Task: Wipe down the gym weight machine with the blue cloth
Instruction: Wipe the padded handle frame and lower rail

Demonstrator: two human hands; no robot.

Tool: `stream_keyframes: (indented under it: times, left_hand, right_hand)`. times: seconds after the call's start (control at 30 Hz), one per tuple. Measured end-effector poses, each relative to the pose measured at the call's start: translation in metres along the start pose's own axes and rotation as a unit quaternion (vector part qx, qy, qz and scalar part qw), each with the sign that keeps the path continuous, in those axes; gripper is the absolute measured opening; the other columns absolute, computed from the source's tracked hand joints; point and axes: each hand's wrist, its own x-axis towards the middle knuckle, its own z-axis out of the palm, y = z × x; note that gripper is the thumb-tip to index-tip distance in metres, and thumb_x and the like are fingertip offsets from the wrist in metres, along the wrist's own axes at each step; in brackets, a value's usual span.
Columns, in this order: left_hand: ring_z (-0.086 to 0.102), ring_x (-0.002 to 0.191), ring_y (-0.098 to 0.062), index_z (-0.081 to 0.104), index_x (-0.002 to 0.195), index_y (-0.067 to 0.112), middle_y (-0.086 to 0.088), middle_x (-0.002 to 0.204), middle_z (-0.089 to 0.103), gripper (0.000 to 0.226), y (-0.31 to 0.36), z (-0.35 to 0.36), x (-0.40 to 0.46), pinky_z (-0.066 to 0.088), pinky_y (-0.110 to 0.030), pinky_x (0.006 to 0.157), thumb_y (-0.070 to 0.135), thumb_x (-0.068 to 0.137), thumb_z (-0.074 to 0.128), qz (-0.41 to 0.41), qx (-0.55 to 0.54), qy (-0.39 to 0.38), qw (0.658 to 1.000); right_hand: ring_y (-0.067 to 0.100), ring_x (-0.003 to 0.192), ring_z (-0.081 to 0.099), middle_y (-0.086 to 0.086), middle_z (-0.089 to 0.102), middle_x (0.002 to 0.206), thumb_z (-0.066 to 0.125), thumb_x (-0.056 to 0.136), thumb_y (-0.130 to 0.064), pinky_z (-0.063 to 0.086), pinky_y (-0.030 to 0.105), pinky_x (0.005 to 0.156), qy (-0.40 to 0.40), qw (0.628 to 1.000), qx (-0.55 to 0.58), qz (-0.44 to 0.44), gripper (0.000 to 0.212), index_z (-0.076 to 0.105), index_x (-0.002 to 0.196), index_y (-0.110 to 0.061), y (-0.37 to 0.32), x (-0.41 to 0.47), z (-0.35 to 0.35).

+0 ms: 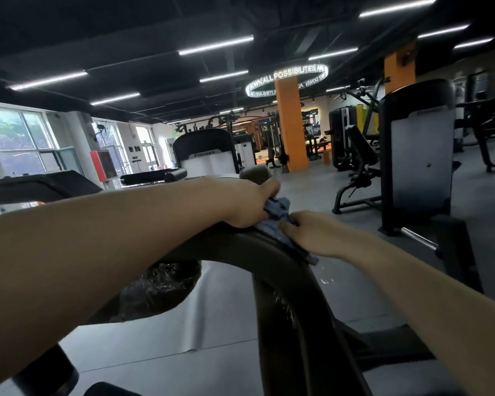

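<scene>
Blue cloth (280, 212) crumpled on machine frame (283, 270)

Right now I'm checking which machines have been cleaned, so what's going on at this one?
A person is wiping the curved black frame of a weight machine with a blue cloth. Both hands are on the cloth at the top of the arch: the left hand grips the bunched upper end, while the right hand holds the lower part against the frame. Droplets show on the frame just below the cloth, so the wiping looks unfinished.

Both arms outstretched, left hand (250, 204) and right hand (312, 232) curled.
</scene>
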Motion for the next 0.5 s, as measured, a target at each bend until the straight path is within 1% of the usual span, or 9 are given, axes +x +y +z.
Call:
stream_keyframes:
  times: [0.03, 0.1, 0.17, 0.2, 0.23, 0.3, 0.4, 0.47, 0.5]
  left_hand:
    - [0.051, 0.086, -0.021, 0.025, 0.134, 0.022, -0.008, 0.099, 0.054, 0.038, 0.004, 0.0, 0.0, 0.035, -0.033, 0.074, 0.033, 0.1, 0.037, 0.009, 0.003, -0.01, 1.0]
    - [0.047, 0.093, -0.018, 0.033, 0.135, 0.022, -0.009, 0.112, 0.054, 0.038, 0.01, 0.0, 0.003, 0.033, -0.031, 0.081, 0.038, 0.101, 0.032, 0.019, 0.016, -0.037, 0.999]
    - [0.044, 0.098, -0.016, 0.037, 0.137, 0.02, -0.006, 0.122, 0.051, 0.041, 0.016, -0.002, 0.007, 0.03, -0.029, 0.083, 0.039, 0.101, 0.031, 0.019, 0.029, -0.061, 0.998]
    - [0.043, 0.097, -0.014, 0.038, 0.137, 0.019, -0.004, 0.121, 0.051, 0.041, 0.018, -0.004, 0.008, 0.029, -0.028, 0.083, 0.038, 0.101, 0.032, 0.016, 0.032, -0.073, 0.997]
    - [0.042, 0.096, -0.013, 0.039, 0.137, 0.018, -0.003, 0.117, 0.05, 0.041, 0.018, -0.006, 0.009, 0.028, -0.027, 0.083, 0.037, 0.101, 0.033, 0.012, 0.029, -0.083, 0.996]
    - [0.04, 0.095, -0.012, 0.042, 0.135, 0.016, -0.002, 0.111, 0.047, 0.039, 0.014, -0.012, 0.008, 0.027, -0.026, 0.082, 0.035, 0.101, 0.033, 0.001, 0.01, -0.093, 0.996]
    - [0.043, 0.097, -0.015, 0.048, 0.126, 0.016, -0.002, 0.108, 0.046, 0.035, -0.008, -0.018, 0.004, 0.032, -0.028, 0.084, 0.036, 0.1, 0.035, -0.022, -0.051, -0.112, 0.992]
    - [0.049, 0.101, -0.019, 0.052, 0.112, 0.021, -0.001, 0.105, 0.05, 0.025, -0.03, -0.016, 0.005, 0.039, -0.032, 0.089, 0.038, 0.098, 0.039, -0.04, -0.118, -0.135, 0.983]
    - [0.053, 0.103, -0.021, 0.053, 0.106, 0.023, -0.001, 0.105, 0.053, 0.021, -0.04, -0.013, 0.006, 0.043, -0.034, 0.09, 0.038, 0.097, 0.042, -0.048, -0.151, -0.142, 0.977]
  right_hand:
    - [0.008, 0.067, 0.047, -0.002, 0.05, 0.074, 0.028, 0.102, -0.037, 0.034, 0.022, 0.059, -0.017, 1.0, 0.012, 0.015, 0.037, 0.052, 0.079, -0.019, 0.005, 0.0, 0.003]
    - [0.012, 0.076, 0.056, 0.0, 0.057, 0.082, 0.027, 0.101, -0.042, 0.043, 0.025, 0.071, -0.071, 0.99, 0.103, 0.066, 0.041, 0.057, 0.094, -0.016, 0.017, -0.004, 0.006]
    - [0.014, 0.084, 0.062, 0.002, 0.063, 0.091, 0.028, 0.1, -0.046, 0.049, 0.021, 0.071, -0.113, 0.965, 0.208, 0.11, 0.044, 0.059, 0.104, -0.015, 0.025, -0.009, 0.008]
    - [0.012, 0.084, 0.062, 0.002, 0.064, 0.093, 0.029, 0.1, -0.046, 0.048, 0.019, 0.069, -0.115, 0.959, 0.23, 0.117, 0.043, 0.059, 0.105, -0.016, 0.027, -0.011, 0.011]
    - [0.012, 0.084, 0.061, 0.002, 0.064, 0.095, 0.03, 0.1, -0.045, 0.048, 0.02, 0.069, -0.104, 0.961, 0.229, 0.115, 0.04, 0.059, 0.104, -0.018, 0.028, -0.012, 0.014]
    - [0.014, 0.088, 0.058, 0.004, 0.063, 0.102, 0.029, 0.101, -0.042, 0.047, 0.026, 0.079, -0.045, 0.979, 0.179, 0.084, 0.036, 0.057, 0.105, -0.019, 0.024, -0.011, 0.022]
    - [0.018, 0.092, 0.056, 0.001, 0.059, 0.099, 0.025, 0.102, -0.035, 0.041, 0.029, 0.08, 0.022, 0.992, 0.121, 0.0, 0.033, 0.054, 0.107, -0.021, 0.006, -0.019, 0.024]
    - [0.015, 0.102, 0.055, 0.0, 0.058, 0.115, 0.025, 0.102, -0.037, 0.041, 0.027, 0.085, 0.027, 0.996, 0.07, -0.037, 0.036, 0.047, 0.127, -0.023, -0.007, -0.027, 0.018]
    - [0.013, 0.1, 0.056, 0.0, 0.057, 0.12, 0.027, 0.102, -0.039, 0.042, 0.025, 0.083, 0.036, 0.997, 0.048, -0.048, 0.038, 0.039, 0.135, -0.026, -0.011, -0.028, 0.014]
